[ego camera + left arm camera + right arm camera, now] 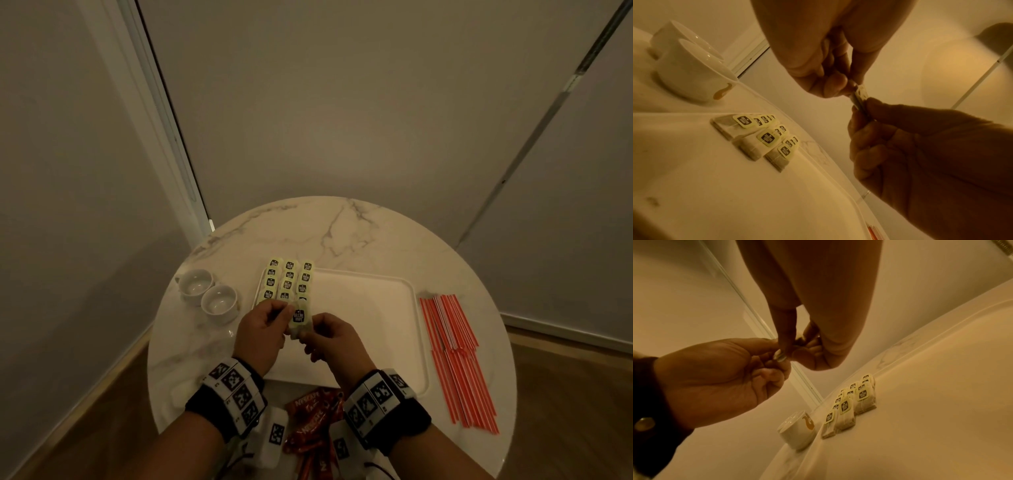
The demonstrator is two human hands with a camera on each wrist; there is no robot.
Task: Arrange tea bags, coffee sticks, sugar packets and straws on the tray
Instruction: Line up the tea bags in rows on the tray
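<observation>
Both hands hold one tea bag (299, 317) just above the white tray's (363, 308) left part. My left hand (274, 320) pinches its left edge and my right hand (317, 330) pinches its right edge. The left wrist view shows the bag (860, 95) edge-on between the left fingertips (835, 84) and the right hand (920, 154). Several tea bags (289, 279) lie in three overlapping columns at the tray's far left corner (760, 138) (853, 404). Red-and-white straws (455, 356) lie on the table right of the tray. Red coffee sticks (311, 421) lie near me, between my wrists.
Two white cups (207, 294) stand left of the tray, close to the tea bag columns (692, 76). The round marble table (342, 233) stands in a corner between walls. The tray's right and middle parts hold nothing.
</observation>
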